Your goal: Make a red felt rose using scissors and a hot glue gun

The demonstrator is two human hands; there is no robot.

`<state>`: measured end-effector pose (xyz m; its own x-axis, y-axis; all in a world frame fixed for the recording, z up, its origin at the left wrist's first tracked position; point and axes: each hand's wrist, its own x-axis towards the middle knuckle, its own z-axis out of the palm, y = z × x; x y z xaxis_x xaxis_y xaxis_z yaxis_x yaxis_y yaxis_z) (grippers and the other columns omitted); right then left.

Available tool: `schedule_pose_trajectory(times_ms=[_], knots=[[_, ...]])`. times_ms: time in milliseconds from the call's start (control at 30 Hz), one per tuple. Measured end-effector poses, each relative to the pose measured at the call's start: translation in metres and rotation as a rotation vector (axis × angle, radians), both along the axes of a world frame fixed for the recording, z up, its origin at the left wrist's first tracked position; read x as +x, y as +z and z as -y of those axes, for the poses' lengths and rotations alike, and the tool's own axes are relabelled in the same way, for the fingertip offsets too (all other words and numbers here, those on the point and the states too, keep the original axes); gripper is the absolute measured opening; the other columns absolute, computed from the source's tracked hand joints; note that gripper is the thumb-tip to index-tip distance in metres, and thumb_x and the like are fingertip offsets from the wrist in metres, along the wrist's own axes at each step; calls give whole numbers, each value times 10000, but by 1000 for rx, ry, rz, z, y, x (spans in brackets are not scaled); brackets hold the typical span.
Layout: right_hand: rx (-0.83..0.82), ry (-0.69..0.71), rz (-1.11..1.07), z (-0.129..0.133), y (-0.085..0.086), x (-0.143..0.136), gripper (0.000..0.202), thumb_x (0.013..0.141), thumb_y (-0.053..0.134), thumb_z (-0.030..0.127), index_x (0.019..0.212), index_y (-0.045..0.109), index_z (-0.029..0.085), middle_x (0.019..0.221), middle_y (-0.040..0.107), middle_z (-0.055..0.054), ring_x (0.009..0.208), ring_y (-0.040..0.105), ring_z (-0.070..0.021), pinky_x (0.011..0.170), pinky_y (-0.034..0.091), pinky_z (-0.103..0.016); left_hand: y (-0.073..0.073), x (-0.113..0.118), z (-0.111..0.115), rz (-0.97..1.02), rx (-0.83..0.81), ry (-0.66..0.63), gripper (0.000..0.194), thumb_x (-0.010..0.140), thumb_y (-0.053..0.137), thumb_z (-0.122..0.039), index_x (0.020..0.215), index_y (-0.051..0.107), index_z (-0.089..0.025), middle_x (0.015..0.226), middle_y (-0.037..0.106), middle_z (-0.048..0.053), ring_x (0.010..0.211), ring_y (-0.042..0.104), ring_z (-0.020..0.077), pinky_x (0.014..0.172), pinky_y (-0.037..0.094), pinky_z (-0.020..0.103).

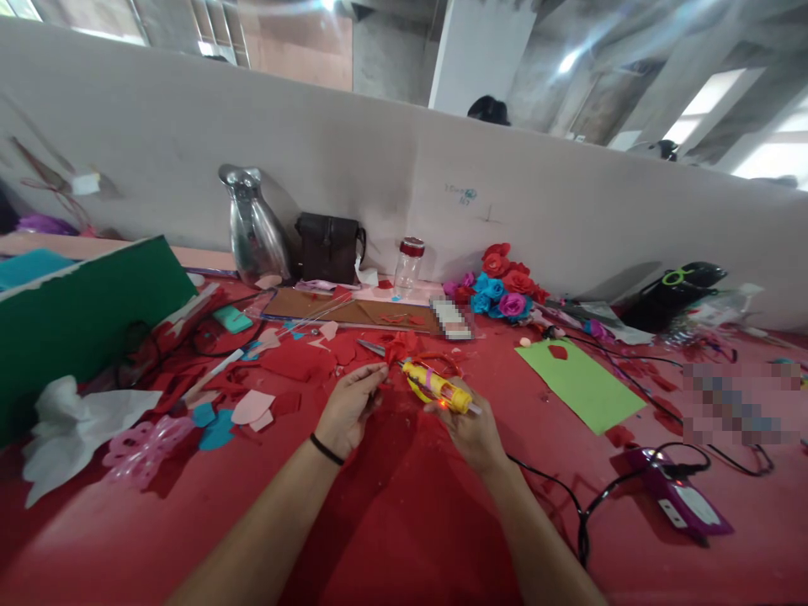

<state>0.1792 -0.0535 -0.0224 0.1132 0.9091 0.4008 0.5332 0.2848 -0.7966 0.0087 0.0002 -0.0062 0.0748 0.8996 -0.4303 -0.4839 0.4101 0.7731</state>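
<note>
My right hand [470, 429] is wrapped round a yellow glue gun [435, 383] with a small red light on it. Its nozzle points left, close to the base of a red paper flower [400, 346]. My left hand [353, 408], with a black band at the wrist, pinches the flower at its lower end; the exact grip is partly hidden by the fingers. Just behind both hands lie scissors [371, 346], their blades pointing left and partly covered by the flower.
Paper petals [252, 407] and scraps litter the red table [391, 522]. A green sheet [581, 383] lies to the right, beside cables and a purple power strip [682, 497]. Further back stand a steel jug [256, 227], a glass jar [409, 268] and a paper flower bunch [505, 286].
</note>
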Motion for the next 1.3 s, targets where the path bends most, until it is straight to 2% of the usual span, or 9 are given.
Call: schedule_pose_trajectory(times_ms=[200, 433, 667, 767, 1000, 1100, 1200, 1300], knots=[[-35, 27, 64, 4, 5, 2, 121, 793, 609, 344, 742, 584, 238, 731, 626, -46, 698, 574, -228, 633, 393, -314, 0, 0, 1, 0, 24, -16, 81, 593, 745, -129, 646, 684, -139, 591, 618, -24, 461, 483, 30, 423, 347, 131], [4, 18, 70, 7, 9, 3, 151, 764, 659, 374, 702, 593, 254, 705, 624, -48, 670, 567, -225, 610, 378, -308, 4, -1, 1, -2, 12, -4, 104, 575, 754, -132, 646, 678, -140, 571, 605, -36, 432, 441, 20, 404, 332, 128], [96, -11, 290, 8, 6, 6, 238, 863, 517, 426, 750, 559, 221, 714, 640, -53, 638, 581, -196, 570, 383, -283, 5, -2, 0, 19, -1, 8, 96, 580, 736, -116, 646, 669, -136, 559, 591, -40, 413, 417, 15, 394, 328, 124], [130, -105, 388, 7, 2, 11, 280, 870, 495, 459, 744, 537, 212, 694, 634, -53, 627, 581, -193, 558, 382, -277, 3, -2, -1, 28, 5, 27, 95, 583, 731, -112, 649, 667, -139, 567, 592, -40, 405, 398, 12, 398, 334, 126], [108, -472, 559, 2, -12, 29, 426, 912, 344, 519, 806, 571, 174, 719, 623, -76, 626, 571, -192, 548, 357, -273, 0, -3, 0, 47, 54, 15, 92, 588, 730, -117, 637, 652, -123, 560, 569, -35, 393, 389, 11, 366, 286, 134], [10, -581, 651, 2, -8, 35, 391, 911, 373, 489, 840, 582, 165, 759, 634, -94, 671, 589, -200, 561, 362, -269, -1, -3, -1, 46, 45, 15, 87, 609, 717, -105, 659, 647, -119, 572, 578, -27, 393, 396, 12, 361, 286, 132], [-238, -655, 817, 7, -2, 47, 288, 893, 453, 404, 893, 588, 150, 804, 645, -128, 778, 608, -248, 595, 381, -292, 0, -4, -1, 99, 43, -9, 77, 636, 693, -98, 657, 622, -121, 552, 554, -37, 377, 377, 14, 349, 273, 135], [-452, -709, 889, 14, 2, 61, 206, 849, 493, 244, 955, 600, 103, 913, 646, -205, 924, 587, -330, 689, 420, -381, 3, -5, 0, 200, 42, -81, 82, 658, 671, -93, 663, 596, -127, 513, 502, -57, 358, 350, 14, 337, 248, 141]])
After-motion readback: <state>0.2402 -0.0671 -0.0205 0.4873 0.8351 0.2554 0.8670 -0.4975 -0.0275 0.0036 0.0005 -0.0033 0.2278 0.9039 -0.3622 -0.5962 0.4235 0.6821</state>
